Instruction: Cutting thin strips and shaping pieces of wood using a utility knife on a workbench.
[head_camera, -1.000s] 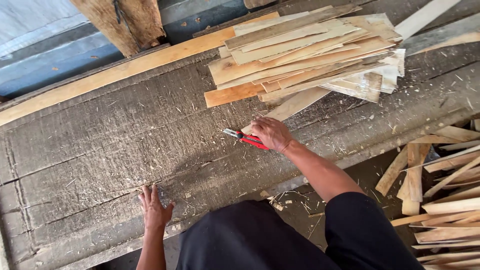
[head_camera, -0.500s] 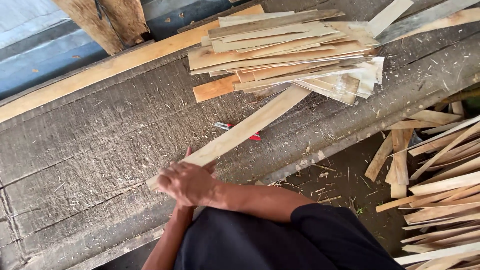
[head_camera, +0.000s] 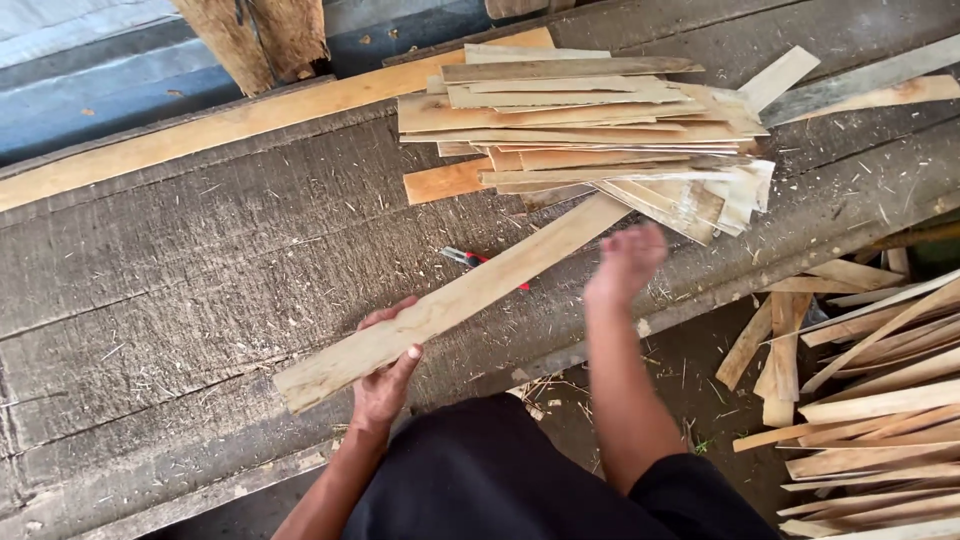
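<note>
- We see the long wooden slat (head_camera: 470, 295) lying aslant on the worn grey workbench (head_camera: 180, 270), running from 8 o'clock up to 2 o'clock.
- Our left hand (head_camera: 385, 365) pinches its lower part, thumb over the near edge and fingers curled behind the far one.
- Our right hand (head_camera: 625, 262) hovers blurred near its upper end; we cannot tell how those fingers sit.
- A red-handled knife (head_camera: 480, 262) lies half hidden under the slat.
- The stack of slats (head_camera: 580, 120) sits at 12 o'clock.
- Loose offcuts (head_camera: 860, 390) pile past the bench edge at 4 o'clock, cut off by the frame.
</note>
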